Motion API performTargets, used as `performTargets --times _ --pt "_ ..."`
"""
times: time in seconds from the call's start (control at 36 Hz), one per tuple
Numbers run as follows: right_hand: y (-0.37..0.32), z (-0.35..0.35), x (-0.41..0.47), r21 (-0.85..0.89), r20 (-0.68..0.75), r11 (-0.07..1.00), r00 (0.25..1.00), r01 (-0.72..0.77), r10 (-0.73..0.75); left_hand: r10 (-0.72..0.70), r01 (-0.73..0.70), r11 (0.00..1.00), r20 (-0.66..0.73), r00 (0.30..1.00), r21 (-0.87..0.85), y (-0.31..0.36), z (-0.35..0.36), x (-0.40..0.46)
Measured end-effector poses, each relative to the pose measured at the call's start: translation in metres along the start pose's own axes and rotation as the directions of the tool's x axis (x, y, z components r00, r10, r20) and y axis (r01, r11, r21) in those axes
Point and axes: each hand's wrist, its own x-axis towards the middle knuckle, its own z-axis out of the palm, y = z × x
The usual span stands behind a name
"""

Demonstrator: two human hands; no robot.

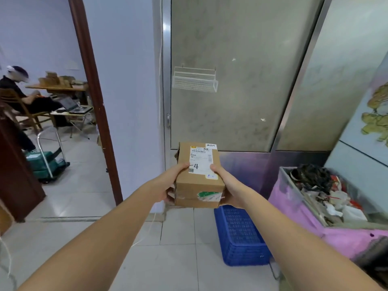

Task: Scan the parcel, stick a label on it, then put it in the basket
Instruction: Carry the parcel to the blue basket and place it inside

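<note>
Parcel (199, 175) held by both hands above the blue basket (241, 234).

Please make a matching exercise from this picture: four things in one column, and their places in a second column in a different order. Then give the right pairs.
Things:
1. parcel
2. blue basket
3. pink bin
4. wire rack

Places:
A. hanging on the frosted glass door
B. on the floor, below the parcel and a little to its right
C. held between the left hand and right hand
D. at the right wall, full of scraps

Pairs: 1-C, 2-B, 3-D, 4-A
</note>
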Motion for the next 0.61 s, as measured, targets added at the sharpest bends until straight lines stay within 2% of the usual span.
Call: performTargets --times 0.17,0.42,0.61 --pt "-0.018 -0.027 0.065 0.050 -0.069 0.999 0.997 -0.012 0.015 -0.063 0.062 0.998 0.049 0.997 0.008 0.032 0.003 0.082" --pt "-0.042 -0.099 0.169 0.109 -0.156 0.994 0.987 -0.015 0.032 -0.040 0.033 0.997 0.101 0.994 0.072 0.081 0.030 0.217" --pt "-0.068 -0.152 0.241 0.082 -0.191 0.995 0.979 -0.053 0.068 -0.059 0.053 0.997 0.121 0.991 0.050 0.107 0.053 0.306"
